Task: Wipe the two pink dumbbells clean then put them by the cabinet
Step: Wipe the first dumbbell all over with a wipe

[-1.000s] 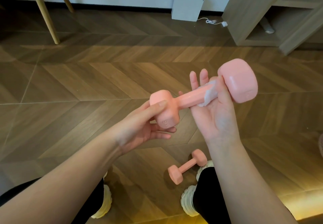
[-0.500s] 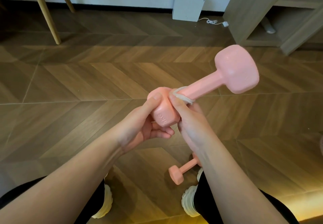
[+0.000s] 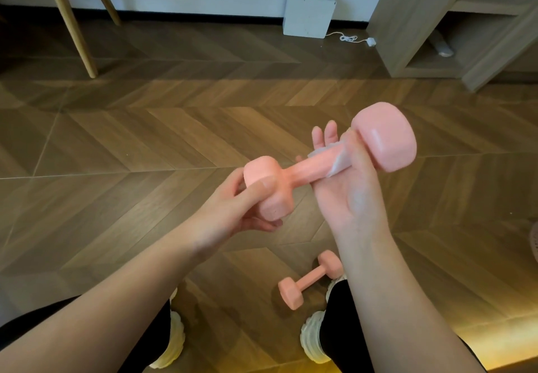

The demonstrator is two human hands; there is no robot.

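A pink dumbbell [image 3: 302, 170] is held up in front of me, slanting from lower left to upper right. My left hand [image 3: 233, 209] grips its near head, thumb across the top. My right hand [image 3: 346, 186] wraps a white wipe [image 3: 339, 163] round the handle just below the far head, thumb over the wipe and fingertips showing behind the bar. The second pink dumbbell [image 3: 310, 279] lies on the wooden floor between my feet, close to my right shoe. The light wood cabinet [image 3: 413, 14] stands at the upper right.
A white box [image 3: 307, 13] with a white cable [image 3: 349, 37] sits against the wall beside the cabinet. Slanted wooden legs [image 3: 71, 23] stand at the upper left. My white shoes [image 3: 314, 340] are on the herringbone floor below.
My right hand slid the wipe along the handle from the near head back up to the far head. The dumbbell's far end dropped slightly. The left hand kept its grip.
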